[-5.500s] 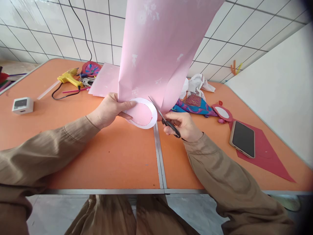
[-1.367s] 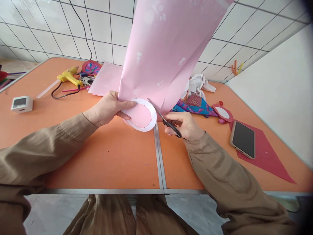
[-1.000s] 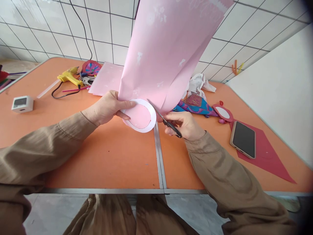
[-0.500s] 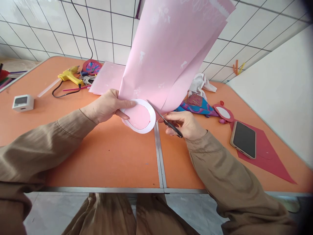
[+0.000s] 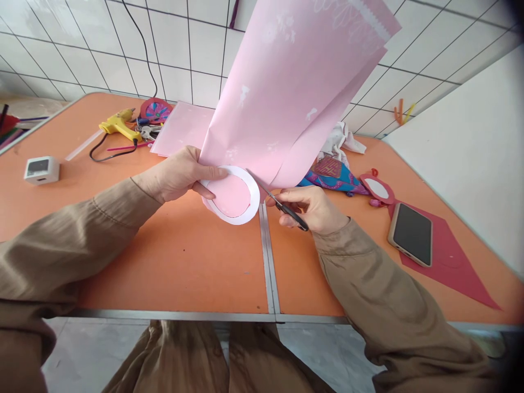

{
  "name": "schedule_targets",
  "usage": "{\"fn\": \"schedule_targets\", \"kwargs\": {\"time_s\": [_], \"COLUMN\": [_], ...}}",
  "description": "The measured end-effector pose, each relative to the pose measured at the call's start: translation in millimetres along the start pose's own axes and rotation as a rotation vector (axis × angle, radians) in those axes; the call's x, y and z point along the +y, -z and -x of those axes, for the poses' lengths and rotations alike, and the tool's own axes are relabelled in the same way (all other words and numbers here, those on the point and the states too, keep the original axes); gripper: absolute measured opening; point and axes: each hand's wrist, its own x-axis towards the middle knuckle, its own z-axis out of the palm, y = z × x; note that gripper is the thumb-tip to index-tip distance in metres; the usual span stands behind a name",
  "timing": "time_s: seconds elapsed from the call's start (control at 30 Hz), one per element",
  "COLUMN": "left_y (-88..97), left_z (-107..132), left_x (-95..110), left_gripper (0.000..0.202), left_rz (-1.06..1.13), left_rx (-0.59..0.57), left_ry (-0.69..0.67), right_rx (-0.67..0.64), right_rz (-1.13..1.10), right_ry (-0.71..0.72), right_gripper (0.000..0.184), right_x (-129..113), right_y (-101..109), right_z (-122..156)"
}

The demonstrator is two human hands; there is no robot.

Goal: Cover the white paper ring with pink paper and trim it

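A large pink sheet [image 5: 270,109] with white floral prints hangs up from my left hand [image 5: 186,174], which pinches its lower corner. The same hand presses a white paper ring [image 5: 245,213] flat against the sheet, thumb on top; pink shows through the ring's centre. My right hand [image 5: 313,207] is closed around the black handles of a pair of scissors [image 5: 282,206]. The blades lie along the ring's upper right edge, at the pink sheet. Whether the blades are fully closed is hard to see.
On the orange table [image 5: 184,278] lie a yellow glue gun [image 5: 120,125], keys [image 5: 149,132], a white cube [image 5: 41,170] and folded pink sheets [image 5: 184,125]. To the right are blue patterned fabric [image 5: 338,177], a red-rimmed oval [image 5: 376,188] and a phone [image 5: 411,234] on red paper [image 5: 458,267].
The view has shifted slightly. The pink sheet's upper part leans a little further right and lower. Both hands keep their hold, and the scissors stay at the ring's edge.
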Motion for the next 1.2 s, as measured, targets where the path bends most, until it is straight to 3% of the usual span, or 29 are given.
{"fn": "schedule_targets", "kwargs": {"time_s": [0.2,0.43,0.67,0.83,1.2], "left_y": [-1.6,-1.0,1.1,-1.6,-7.6], "left_z": [0.6,0.8,-0.6,-0.6,2.2], "left_x": [2.7,3.2,1.7,-0.4,-3.8], "left_gripper": [0.032,0.026,0.029,0.032,0.03], "left_rz": [-0.008,-0.027,-0.034,-0.003,-0.019], "left_rx": [0.009,0.009,-0.004,-0.034,-0.062], "left_ry": [0.009,0.019,0.018,-0.004,-0.002], "right_rx": [-0.018,-0.039,-0.032,-0.098,-0.123], "right_rz": [-0.123,-0.12,-0.255,-0.304,-0.29], "right_ry": [-0.037,0.004,-0.148,-0.073,0.074], "right_gripper": [0.048,0.042,0.055,0.062,0.051], "right_x": [5.3,6.7,4.6,10.6,6.9], "right_y": [-0.8,0.4,-1.9,-3.0,-8.8], "right_z": [0.6,-0.6,-0.7,-3.5,-4.6]}}
